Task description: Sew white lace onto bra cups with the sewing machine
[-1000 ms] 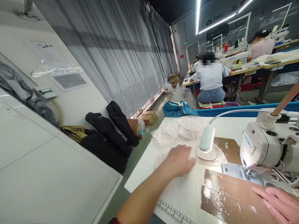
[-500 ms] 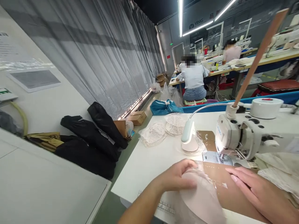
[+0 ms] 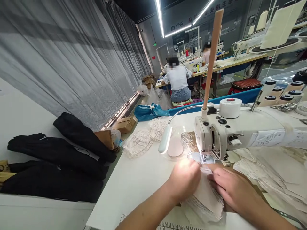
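Note:
A pale pink cup-shaped piece with lace edging (image 3: 207, 198) lies on the brown plate in front of the sewing machine (image 3: 208, 131). My left hand (image 3: 185, 177) is closed on the upper left edge of this lace piece, close to the needle area. On its right edge rests my right hand (image 3: 231, 187), fingers bent and pressed onto the fabric. Just behind my hands are the presser foot and metal needle plate (image 3: 198, 157). Another pink cup piece (image 3: 175, 147) sits beyond my left hand, under the small lamp (image 3: 165, 139).
Lace pieces (image 3: 137, 143) lie at the table's far left, with more lace fabric (image 3: 266, 172) at the right. Thread cones (image 3: 270, 100) stand behind the machine. A person in a white shirt (image 3: 177, 78) sits further back. Dark rolls (image 3: 62, 159) lie at the left.
My left hand has brought the lace piece up toward the needle and closed on its upper edge. My right hand has moved onto the piece. The view has turned right.

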Motion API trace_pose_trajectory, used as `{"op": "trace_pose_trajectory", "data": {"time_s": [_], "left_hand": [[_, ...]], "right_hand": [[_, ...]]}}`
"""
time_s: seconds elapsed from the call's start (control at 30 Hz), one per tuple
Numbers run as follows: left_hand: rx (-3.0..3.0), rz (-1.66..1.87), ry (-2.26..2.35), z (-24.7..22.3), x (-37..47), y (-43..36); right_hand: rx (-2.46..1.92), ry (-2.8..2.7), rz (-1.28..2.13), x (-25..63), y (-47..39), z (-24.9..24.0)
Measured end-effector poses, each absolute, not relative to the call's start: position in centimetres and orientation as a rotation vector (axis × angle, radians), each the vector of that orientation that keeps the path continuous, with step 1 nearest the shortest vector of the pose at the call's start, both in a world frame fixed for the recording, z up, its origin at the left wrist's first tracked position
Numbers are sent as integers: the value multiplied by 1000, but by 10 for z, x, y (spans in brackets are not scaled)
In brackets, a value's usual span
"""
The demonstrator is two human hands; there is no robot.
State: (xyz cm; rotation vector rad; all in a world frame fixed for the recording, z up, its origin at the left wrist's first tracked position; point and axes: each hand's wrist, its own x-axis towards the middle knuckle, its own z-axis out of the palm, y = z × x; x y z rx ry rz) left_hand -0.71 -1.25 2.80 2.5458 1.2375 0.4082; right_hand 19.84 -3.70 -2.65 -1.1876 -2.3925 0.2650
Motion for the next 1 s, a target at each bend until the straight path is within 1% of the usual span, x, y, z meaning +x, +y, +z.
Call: {"op": "trace_pose_trajectory", "data": {"time_s": [0.07, 0.13, 0.33, 0.57, 0.77, 0.87, 1.0], "left_hand": [[2700, 360, 1021, 25, -4, -20], [2786, 349, 936, 19, -2, -23], [2774, 283, 1060, 10, -5, -14], [2796, 211, 1067, 11, -13, -1], [2829, 146, 1034, 12, -13, 11], [2845, 136, 1029, 12, -13, 15], [2872, 138, 1017, 10, -13, 19]], "right_hand": [[-1223, -2395, 243, 199, -36, -32], [-1213, -2411, 183, 200, -35, -36], [-1223, -2379, 11, 198, -31, -37], [-1348, -2392, -18, 190, -24, -30], [-1425, -2360, -17, 192, -24, -44], [-1436, -2342, -72, 193, -23, -48], [-1404, -2336, -161, 190, -20, -40]]}}
